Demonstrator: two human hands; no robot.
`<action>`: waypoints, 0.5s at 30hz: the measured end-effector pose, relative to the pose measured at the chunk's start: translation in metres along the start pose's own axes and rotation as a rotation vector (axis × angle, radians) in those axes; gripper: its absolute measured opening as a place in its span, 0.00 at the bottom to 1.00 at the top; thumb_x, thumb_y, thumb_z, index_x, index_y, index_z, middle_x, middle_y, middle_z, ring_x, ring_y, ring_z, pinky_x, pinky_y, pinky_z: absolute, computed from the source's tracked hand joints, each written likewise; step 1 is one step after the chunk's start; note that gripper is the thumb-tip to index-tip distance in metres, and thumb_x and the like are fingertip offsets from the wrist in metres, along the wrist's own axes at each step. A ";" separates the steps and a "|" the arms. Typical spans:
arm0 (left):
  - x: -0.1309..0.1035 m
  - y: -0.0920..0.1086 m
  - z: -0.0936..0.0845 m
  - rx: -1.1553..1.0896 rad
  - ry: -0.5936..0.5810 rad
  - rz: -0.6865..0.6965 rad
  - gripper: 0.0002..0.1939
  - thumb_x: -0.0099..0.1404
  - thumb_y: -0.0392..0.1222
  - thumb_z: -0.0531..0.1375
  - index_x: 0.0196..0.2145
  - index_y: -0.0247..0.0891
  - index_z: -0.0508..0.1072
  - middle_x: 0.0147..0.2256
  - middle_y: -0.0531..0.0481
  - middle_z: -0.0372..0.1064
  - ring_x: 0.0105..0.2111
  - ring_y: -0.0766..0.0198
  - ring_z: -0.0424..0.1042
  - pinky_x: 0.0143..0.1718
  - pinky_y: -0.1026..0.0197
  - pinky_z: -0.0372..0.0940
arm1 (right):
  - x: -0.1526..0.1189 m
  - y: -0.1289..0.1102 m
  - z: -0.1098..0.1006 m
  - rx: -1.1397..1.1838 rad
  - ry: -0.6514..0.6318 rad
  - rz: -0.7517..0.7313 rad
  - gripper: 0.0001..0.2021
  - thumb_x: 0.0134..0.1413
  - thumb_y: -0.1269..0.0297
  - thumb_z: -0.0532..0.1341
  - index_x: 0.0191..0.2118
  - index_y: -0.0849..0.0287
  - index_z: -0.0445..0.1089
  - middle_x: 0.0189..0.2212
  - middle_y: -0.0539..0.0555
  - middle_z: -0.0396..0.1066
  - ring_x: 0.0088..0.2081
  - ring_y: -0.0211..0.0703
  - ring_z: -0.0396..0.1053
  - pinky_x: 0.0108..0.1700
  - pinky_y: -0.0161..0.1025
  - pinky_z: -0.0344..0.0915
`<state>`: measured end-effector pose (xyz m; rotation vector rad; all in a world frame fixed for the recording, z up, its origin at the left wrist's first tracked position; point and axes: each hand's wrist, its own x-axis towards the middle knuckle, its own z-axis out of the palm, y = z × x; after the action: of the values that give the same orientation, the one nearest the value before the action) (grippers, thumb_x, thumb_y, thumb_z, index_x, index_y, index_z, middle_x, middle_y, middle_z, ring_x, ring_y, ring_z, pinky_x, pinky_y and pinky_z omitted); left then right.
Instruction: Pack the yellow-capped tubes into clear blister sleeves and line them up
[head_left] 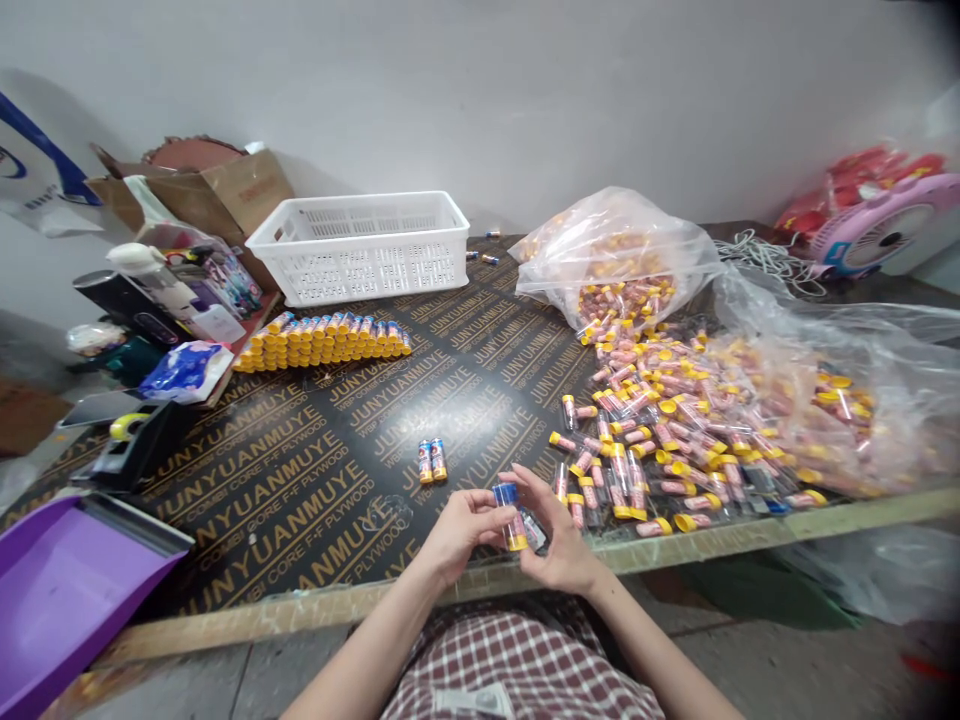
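My left hand (466, 528) is closed on a small tube (513, 520) with a blue upper end and a yellow lower end, held nearly upright near the table's front edge. My right hand (562, 548) curls around the same tube from the other side, fingertips at its top and thumb near its base. A small grey and clear piece (533, 532) shows between the tube and the right palm; its kind is unclear. Just beyond my left hand, two blue-labelled tubes (433, 462) with yellow ends lie side by side. To the right spreads a heap of clear tubes (660, 420) with yellow caps and pink contents.
A stack of blue-and-yellow tubes (322, 342) lies at the left, before a white basket (375, 268). Plastic bags of tubes (622, 240) stand at the back right, near a pink fan (889, 228). A purple dustpan (71, 590) sits at the front left.
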<state>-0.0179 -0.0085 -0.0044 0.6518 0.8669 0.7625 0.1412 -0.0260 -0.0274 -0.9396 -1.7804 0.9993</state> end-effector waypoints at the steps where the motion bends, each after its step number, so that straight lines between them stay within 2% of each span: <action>1: 0.000 0.000 0.001 -0.001 0.003 -0.005 0.19 0.43 0.45 0.70 0.30 0.29 0.75 0.26 0.45 0.73 0.23 0.66 0.70 0.28 0.65 0.65 | -0.001 0.001 0.001 0.020 0.013 0.002 0.42 0.37 0.79 0.54 0.62 0.52 0.44 0.57 0.57 0.57 0.57 0.48 0.58 0.57 0.48 0.59; 5: -0.001 0.000 0.003 -0.003 0.014 -0.011 0.20 0.42 0.46 0.71 0.29 0.29 0.75 0.26 0.45 0.73 0.24 0.66 0.70 0.28 0.64 0.65 | -0.002 0.002 0.004 0.080 0.055 -0.006 0.42 0.37 0.79 0.54 0.62 0.52 0.43 0.57 0.58 0.56 0.57 0.49 0.58 0.56 0.48 0.60; 15: -0.004 0.000 0.004 -0.020 0.009 -0.006 0.19 0.43 0.44 0.70 0.29 0.28 0.74 0.27 0.44 0.73 0.24 0.67 0.70 0.27 0.66 0.64 | -0.002 0.001 0.005 0.157 0.069 -0.047 0.44 0.34 0.80 0.54 0.62 0.53 0.43 0.57 0.59 0.56 0.55 0.50 0.60 0.55 0.49 0.61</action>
<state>-0.0162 -0.0121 -0.0014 0.6285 0.8682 0.7677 0.1373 -0.0292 -0.0303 -0.8210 -1.6341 1.0476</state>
